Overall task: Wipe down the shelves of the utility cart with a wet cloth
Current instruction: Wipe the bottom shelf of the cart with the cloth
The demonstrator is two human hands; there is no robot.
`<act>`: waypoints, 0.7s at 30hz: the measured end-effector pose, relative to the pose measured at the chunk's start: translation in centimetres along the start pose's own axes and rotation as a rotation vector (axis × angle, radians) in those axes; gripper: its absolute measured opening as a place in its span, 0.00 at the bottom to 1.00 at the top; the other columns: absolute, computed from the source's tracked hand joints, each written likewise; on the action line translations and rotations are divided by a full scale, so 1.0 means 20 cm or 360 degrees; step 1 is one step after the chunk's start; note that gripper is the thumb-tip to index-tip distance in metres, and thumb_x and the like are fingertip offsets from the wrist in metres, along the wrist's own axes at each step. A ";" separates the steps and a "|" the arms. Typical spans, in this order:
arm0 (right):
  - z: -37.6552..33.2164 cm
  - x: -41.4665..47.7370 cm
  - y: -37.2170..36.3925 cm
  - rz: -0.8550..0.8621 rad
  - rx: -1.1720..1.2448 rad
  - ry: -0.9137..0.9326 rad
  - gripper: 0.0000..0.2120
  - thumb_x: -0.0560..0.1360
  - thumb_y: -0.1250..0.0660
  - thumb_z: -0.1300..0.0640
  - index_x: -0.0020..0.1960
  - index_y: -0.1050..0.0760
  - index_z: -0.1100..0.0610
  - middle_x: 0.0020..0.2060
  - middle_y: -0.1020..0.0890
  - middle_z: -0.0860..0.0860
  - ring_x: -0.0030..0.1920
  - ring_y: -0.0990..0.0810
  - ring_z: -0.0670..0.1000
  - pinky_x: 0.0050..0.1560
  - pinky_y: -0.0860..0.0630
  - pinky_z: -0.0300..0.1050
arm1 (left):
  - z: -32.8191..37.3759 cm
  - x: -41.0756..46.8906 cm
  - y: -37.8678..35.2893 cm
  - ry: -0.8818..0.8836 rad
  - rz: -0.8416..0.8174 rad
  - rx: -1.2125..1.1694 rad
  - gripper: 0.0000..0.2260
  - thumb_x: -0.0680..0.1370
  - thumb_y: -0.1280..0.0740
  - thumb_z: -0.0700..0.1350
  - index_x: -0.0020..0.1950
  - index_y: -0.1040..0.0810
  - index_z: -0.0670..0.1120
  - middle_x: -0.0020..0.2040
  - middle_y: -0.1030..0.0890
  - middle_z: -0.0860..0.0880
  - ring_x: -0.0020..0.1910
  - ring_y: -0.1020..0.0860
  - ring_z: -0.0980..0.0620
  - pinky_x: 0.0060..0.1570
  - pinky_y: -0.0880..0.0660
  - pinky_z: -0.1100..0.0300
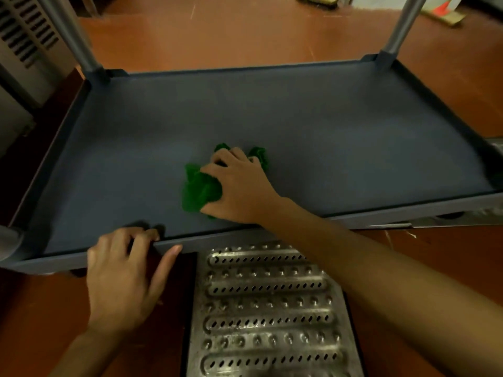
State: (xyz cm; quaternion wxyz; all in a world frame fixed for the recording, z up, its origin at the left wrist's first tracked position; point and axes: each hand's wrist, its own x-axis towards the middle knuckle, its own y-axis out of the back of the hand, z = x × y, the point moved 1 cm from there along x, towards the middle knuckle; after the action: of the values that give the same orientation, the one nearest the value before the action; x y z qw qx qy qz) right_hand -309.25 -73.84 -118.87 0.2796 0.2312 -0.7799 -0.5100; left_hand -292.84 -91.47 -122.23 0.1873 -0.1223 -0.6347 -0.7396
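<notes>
A grey-blue cart shelf (340, 137) with a raised rim fills the middle of the head view. A crumpled green cloth (200, 190) lies on it near the front edge. My right hand (239, 186) rests on top of the cloth with curled fingers gripping it against the shelf. My left hand (122, 278) grips the shelf's front rim, fingers hooked over the lip and thumb along the outside.
Two grey cart posts rise at the far corners, one at left (76, 36) and one at right (402, 28). A perforated metal floor drain grate (269, 317) lies just below the cart's front edge. A vented appliance (24, 42) stands at far left on the red-brown floor.
</notes>
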 end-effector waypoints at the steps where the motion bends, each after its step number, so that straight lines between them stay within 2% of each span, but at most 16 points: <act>1: 0.03 -0.07 0.02 -0.0016 0.0005 0.0074 0.32 0.67 0.31 0.36 0.65 0.24 0.51 0.61 0.26 0.53 0.63 0.31 0.57 0.60 0.32 0.61 | 0.00 0.00 0.01 0.0002 -0.0009 -0.0006 0.24 0.77 0.38 0.60 0.54 0.21 0.40 0.51 0.24 0.40 0.49 0.27 0.36 0.46 0.33 0.44; 4: 0.16 -0.24 0.08 0.0013 -0.0005 0.0192 0.30 0.67 0.32 0.34 0.64 0.24 0.49 0.60 0.25 0.52 0.61 0.29 0.56 0.58 0.31 0.57 | 0.00 -0.01 0.02 0.0005 -0.0003 -0.0035 0.24 0.76 0.38 0.61 0.53 0.21 0.40 0.50 0.23 0.40 0.49 0.26 0.36 0.46 0.33 0.45; 6: 0.25 -0.31 0.13 0.0044 -0.0017 0.0137 0.30 0.67 0.33 0.34 0.63 0.24 0.48 0.60 0.25 0.51 0.60 0.28 0.55 0.56 0.28 0.56 | 0.00 -0.01 0.02 0.0015 -0.0002 -0.0047 0.24 0.76 0.38 0.61 0.53 0.21 0.40 0.50 0.23 0.41 0.49 0.26 0.37 0.46 0.33 0.45; 12: 0.54 -0.31 0.25 0.0146 -0.0098 -0.0322 0.33 0.64 0.35 0.33 0.64 0.23 0.49 0.60 0.25 0.53 0.60 0.28 0.59 0.57 0.26 0.62 | 0.01 0.00 0.01 0.0041 0.0008 -0.0085 0.25 0.76 0.38 0.62 0.53 0.21 0.40 0.50 0.23 0.41 0.50 0.26 0.38 0.46 0.33 0.46; 17: 0.66 -0.18 0.26 0.0262 -0.0254 -0.0515 0.36 0.63 0.39 0.31 0.63 0.23 0.51 0.56 0.24 0.57 0.57 0.27 0.64 0.53 0.24 0.62 | 0.01 0.02 -0.01 0.0017 0.0104 -0.0112 0.26 0.75 0.35 0.65 0.51 0.21 0.41 0.48 0.23 0.42 0.49 0.27 0.41 0.46 0.36 0.50; 19: 0.67 -0.10 0.25 0.0265 -0.0307 -0.0653 0.38 0.62 0.41 0.31 0.64 0.24 0.52 0.58 0.25 0.59 0.59 0.29 0.65 0.55 0.25 0.62 | 0.01 0.03 -0.03 0.0011 0.0130 -0.0123 0.27 0.76 0.35 0.66 0.50 0.21 0.42 0.47 0.23 0.43 0.48 0.27 0.42 0.45 0.36 0.50; 21: 0.67 0.02 0.25 0.0234 -0.0346 -0.0808 0.36 0.65 0.38 0.32 0.66 0.27 0.54 0.61 0.28 0.61 0.64 0.32 0.66 0.59 0.28 0.65 | 0.00 0.03 -0.03 0.0004 0.0148 -0.0147 0.27 0.76 0.35 0.67 0.48 0.21 0.42 0.46 0.23 0.44 0.47 0.27 0.43 0.44 0.37 0.50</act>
State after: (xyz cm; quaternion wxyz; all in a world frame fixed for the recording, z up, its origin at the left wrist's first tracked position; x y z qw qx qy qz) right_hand -318.87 -63.41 -118.54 0.1347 0.0076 -0.7803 -0.6107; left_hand -293.64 -91.40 -122.47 0.2165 -0.1594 -0.5933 -0.7587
